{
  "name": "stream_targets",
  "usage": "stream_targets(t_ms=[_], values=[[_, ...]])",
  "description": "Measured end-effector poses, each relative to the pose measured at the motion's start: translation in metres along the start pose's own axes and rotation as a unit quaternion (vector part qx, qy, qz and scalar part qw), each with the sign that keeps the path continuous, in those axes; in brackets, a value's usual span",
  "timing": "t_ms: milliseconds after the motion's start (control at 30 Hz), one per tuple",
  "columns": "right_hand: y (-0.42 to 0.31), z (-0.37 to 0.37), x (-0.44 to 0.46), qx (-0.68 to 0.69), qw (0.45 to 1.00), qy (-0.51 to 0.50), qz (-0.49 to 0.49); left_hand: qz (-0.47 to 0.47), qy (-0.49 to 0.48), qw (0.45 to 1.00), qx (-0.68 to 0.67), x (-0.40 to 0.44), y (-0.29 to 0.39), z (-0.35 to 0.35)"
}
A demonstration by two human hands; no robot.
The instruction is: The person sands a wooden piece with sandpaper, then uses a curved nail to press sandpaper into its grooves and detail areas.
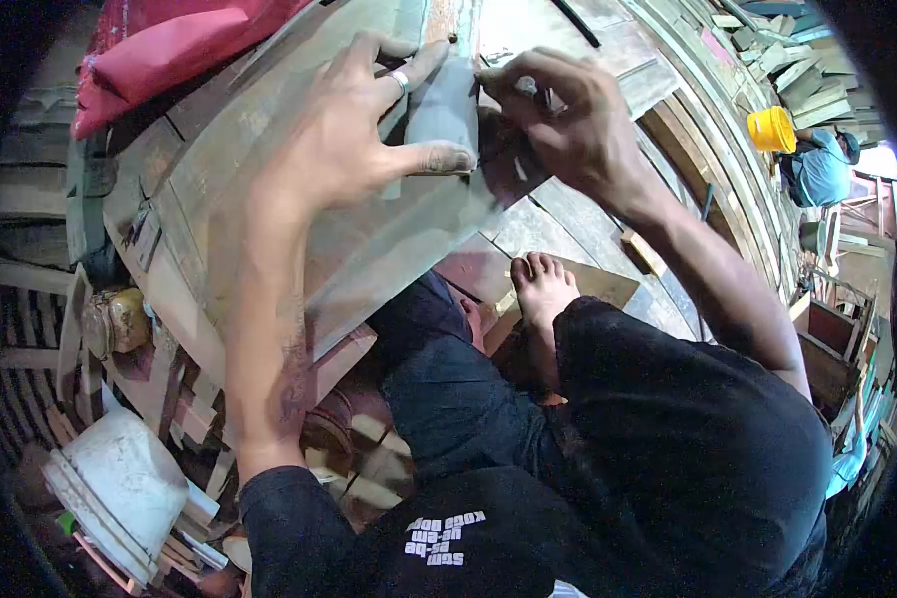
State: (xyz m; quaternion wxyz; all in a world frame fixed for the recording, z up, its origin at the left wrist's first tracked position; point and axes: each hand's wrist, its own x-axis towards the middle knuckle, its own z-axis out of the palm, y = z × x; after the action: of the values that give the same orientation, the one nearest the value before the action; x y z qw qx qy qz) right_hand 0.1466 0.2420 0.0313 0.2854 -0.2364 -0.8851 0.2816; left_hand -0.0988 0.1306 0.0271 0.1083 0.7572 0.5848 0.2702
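Evidently, grey piece: on the worktop, between both hands; probably light, fairly stiff.
Left fingers: spread wide, bracing the grey piece from near edge to far end.
Right fingers: curled nearly closed at its right edge; cannot tell whether pinching.
Best hold: its long sides.

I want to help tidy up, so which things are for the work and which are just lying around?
Seem part of the work:
- grey piece, with the left hand and right hand at it
- wide board underneath

Seem just lying about:
- red bundle
- white tub
- jar
- wood scraps
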Motion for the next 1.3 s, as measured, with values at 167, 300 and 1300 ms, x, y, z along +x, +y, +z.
stream_targets(t_ms=[167,300,1300], values=[[-0.005,-0.002,-0.002,-0.039,0.999,-0.015,-0.035,-0.012,-0.012,1.000,-0.001,0.001,0.003,-0.004],[-0.006,0.004,0.001,0.005,1.000,0.019,0.017,-0.013,-0.006,1.000,0.002,0.000,0.004,-0.004],[-0.003,-0.003,0.010,-0.015,0.999,-0.024,-0.033,0.009,0.019,1.000,-0.020,0.002,-0.001,-0.001]])
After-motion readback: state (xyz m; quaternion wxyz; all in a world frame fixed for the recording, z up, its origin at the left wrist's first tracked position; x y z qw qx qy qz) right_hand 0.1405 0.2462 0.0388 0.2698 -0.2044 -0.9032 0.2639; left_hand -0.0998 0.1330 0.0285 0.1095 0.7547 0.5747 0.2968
